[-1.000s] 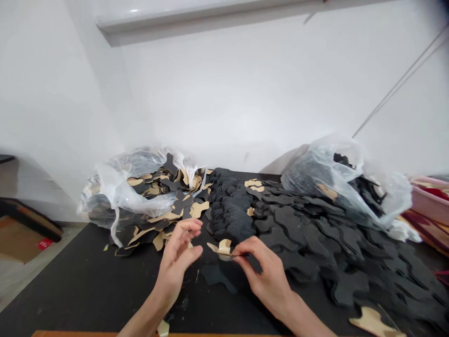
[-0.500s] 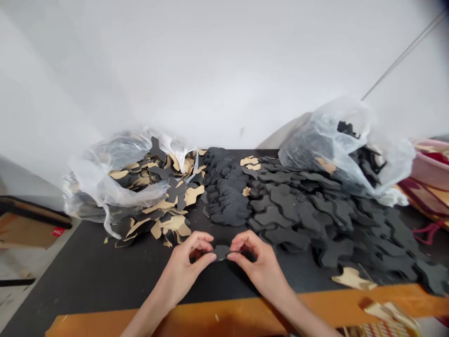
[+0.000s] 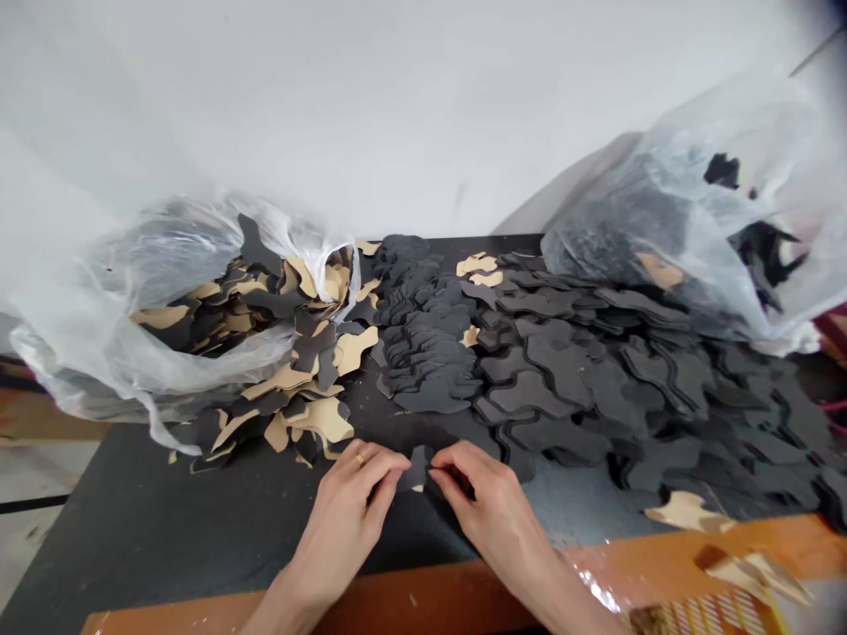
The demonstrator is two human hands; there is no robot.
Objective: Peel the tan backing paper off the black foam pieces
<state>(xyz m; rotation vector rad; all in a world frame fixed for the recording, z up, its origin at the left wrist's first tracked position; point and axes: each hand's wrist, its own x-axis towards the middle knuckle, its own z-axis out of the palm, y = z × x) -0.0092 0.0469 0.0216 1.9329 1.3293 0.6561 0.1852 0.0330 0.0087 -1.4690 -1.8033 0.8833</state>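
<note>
Between my two hands is a small dark, wavy-edged flat piece, with a bit of tan showing at its lower edge. My left hand, a ring on one finger, pinches the piece's left side between thumb and fingertips. On its right side my right hand is closed in a pinch too. Just beyond the hands lie overlapping rows of black wavy pieces. Left of them spreads a loose heap of black-and-tan pieces, spilling from an open clear plastic bag.
Thick stacks of dark wavy pieces cover the table's right side. Behind them stands a filled plastic bag against the white wall. Tan scraps lie near the orange front edge, above a yellow basket.
The view has moved closer to the table. My fingers have shifted their grip on the small dark piece, which now shows a tan bit below. My left hand has turned more knuckles-up.
</note>
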